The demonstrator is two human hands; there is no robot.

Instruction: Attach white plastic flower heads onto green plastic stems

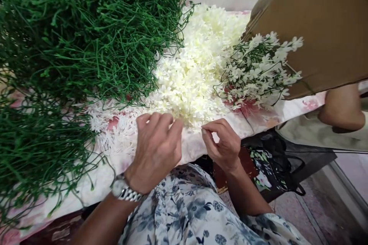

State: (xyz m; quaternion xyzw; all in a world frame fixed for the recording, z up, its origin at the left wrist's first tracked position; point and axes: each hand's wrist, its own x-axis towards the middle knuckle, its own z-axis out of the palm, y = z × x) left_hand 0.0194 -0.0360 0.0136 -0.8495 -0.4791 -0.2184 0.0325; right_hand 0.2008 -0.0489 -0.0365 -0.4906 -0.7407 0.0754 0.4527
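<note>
My left hand [158, 143], with a metal wristwatch [125, 188] at its wrist, is curled closed at the near edge of a heap of cream-white artificial blossoms [192, 72]. Its back faces me, so whatever its fingertips may hold is hidden. Just to the right, my right hand [222, 141] pinches thumb and forefinger together; anything between them is too small to name. Left of my left hand lie thin white plastic pieces [122, 132]. Green plastic stems [94, 38] are piled high at the left, and more stems [43, 153] lie nearer to me.
A bunch of white flowers on green stems [261, 71] lies right of the blossoms. Behind it leans a large cardboard box [322, 26]. A floral cloth [189, 147] covers the table. Another person's bare limb [343, 107] shows at right, and a black floral bag [263, 168] sits below the edge.
</note>
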